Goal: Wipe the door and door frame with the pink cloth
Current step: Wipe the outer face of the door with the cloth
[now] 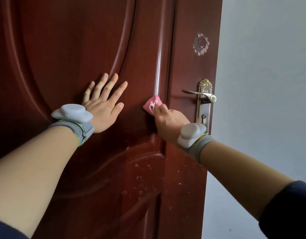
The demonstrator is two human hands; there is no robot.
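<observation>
My right hand pinches the bunched pink cloth against the glossy red-brown door; my left hand presses flat, fingers spread.

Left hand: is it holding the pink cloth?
No, the left hand lies flat on the door with straight fingers, while the right hand pinches the cloth.

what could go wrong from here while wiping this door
1. The right hand pinches a small bunched pink cloth against a groove in the door. The cloth might slip out, leaving knuckles rubbing the wood.
2. The lever handle sits just right of that hand, so a sideways stroke could knock it.
3. The left hand presses flat on the door. If it is unlatched, the push may swing it.
</observation>
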